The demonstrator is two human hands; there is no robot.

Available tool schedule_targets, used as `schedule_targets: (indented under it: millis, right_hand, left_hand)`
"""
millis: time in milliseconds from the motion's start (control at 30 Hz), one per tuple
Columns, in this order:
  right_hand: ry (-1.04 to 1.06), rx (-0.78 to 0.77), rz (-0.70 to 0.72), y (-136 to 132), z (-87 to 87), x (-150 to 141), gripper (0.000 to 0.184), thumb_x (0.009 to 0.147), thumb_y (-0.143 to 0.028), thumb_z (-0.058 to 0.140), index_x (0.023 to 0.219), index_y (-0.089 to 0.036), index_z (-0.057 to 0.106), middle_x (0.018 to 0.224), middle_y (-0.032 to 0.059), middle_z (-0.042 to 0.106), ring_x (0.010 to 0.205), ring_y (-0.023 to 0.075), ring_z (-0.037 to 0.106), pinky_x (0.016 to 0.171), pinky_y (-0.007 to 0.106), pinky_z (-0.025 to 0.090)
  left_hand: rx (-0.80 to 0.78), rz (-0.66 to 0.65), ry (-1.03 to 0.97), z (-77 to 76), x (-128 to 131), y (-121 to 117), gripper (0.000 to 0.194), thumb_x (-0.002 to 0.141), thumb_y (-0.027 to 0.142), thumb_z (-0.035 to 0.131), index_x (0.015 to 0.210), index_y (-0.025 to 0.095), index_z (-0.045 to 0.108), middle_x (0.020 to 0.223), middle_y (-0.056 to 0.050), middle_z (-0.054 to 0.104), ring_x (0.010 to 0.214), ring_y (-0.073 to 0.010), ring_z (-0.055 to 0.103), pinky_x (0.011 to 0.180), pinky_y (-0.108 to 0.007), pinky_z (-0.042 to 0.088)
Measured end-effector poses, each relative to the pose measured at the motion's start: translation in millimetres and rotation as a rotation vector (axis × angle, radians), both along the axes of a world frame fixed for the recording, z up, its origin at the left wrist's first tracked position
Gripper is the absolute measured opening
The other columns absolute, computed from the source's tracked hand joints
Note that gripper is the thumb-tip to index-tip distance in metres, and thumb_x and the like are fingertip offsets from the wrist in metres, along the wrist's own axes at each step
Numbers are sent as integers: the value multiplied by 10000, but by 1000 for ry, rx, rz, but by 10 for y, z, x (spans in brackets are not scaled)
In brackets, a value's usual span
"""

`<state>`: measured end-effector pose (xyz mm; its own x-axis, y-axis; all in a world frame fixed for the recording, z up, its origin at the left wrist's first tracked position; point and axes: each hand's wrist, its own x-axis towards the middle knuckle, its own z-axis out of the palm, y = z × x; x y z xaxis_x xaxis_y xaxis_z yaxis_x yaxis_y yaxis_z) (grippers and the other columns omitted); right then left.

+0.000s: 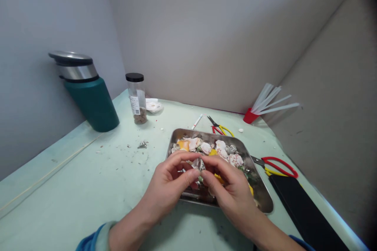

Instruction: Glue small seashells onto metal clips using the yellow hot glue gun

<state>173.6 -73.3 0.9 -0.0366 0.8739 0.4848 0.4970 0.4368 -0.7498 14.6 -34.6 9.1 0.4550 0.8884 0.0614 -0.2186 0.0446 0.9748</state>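
Observation:
Over a metal tray (265,204), my left hand (169,182) and my right hand (228,184) meet at the fingertips. Both pinch a small grey-and-white piece (199,164) that looks like a shell. Its lower part is covered by my thumbs. Inside the tray lie several white and speckled seashells (206,148), along with a yellow-orange piece (183,145) and some green bits. My hands hide the near middle of the tray.
Behind the tray are small pliers (219,127) and a pen (197,121). Scissors (277,166) and a black flat object (306,211) lie right. A red cup (251,116) holds glue sticks. A jar (136,100), teal bottle (91,104) and grey scraps (143,144) are left.

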Motion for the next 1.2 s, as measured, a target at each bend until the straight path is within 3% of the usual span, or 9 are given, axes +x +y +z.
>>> schedule_targets:
  millis: [400, 600, 700, 867, 1200]
  right_hand:
    - [25, -27, 2, 0, -16, -8, 205, 887, -192, 533, 1073, -251, 597, 885, 13, 636, 713, 137, 602, 654, 248, 475]
    - [153, -160, 19, 10, -15, -16, 193, 907, -241, 515, 1078, -274, 598, 840, 1, 633, 650, 118, 567, 573, 227, 451]
    - [185, -205, 16, 2, -9, -14, 190, 912, -283, 510, 1073, -256, 608, 768, 0, 608, 602, 112, 534, 509, 215, 417]
    - [226, -245, 41, 3, -16, -16, 230, 910, -309, 514, 1109, -233, 603, 705, -9, 571, 556, 101, 496, 463, 203, 375]
    - [227, -322, 41, 6, -17, -7, 192, 912, -379, 511, 915, -205, 593, 626, -46, 502, 522, 79, 436, 480, 191, 371]
  left_hand:
    - [31, 12, 13, -13, 16, -1, 209, 798, 215, 633, 1003, 226, 669, 1060, -46, 596, 728, -111, 585, 645, -240, 536]
    - [-17, 9, 29, 6, 14, -13, 346, 774, 236, 658, 1115, 196, 612, 725, 5, 590, 654, -114, 577, 624, -223, 502]
    - [-43, -3, 24, 11, 12, -12, 413, 774, 245, 659, 1174, 195, 566, 683, 25, 574, 626, -105, 570, 625, -221, 491]
    - [-51, -11, 57, 9, 9, 2, 331, 780, 262, 657, 1093, 182, 582, 680, 25, 581, 625, -110, 594, 615, -218, 482]
    - [-80, 28, 78, 23, 30, -7, 361, 769, 314, 667, 1066, 160, 532, 642, 43, 573, 580, -109, 597, 606, -230, 484]
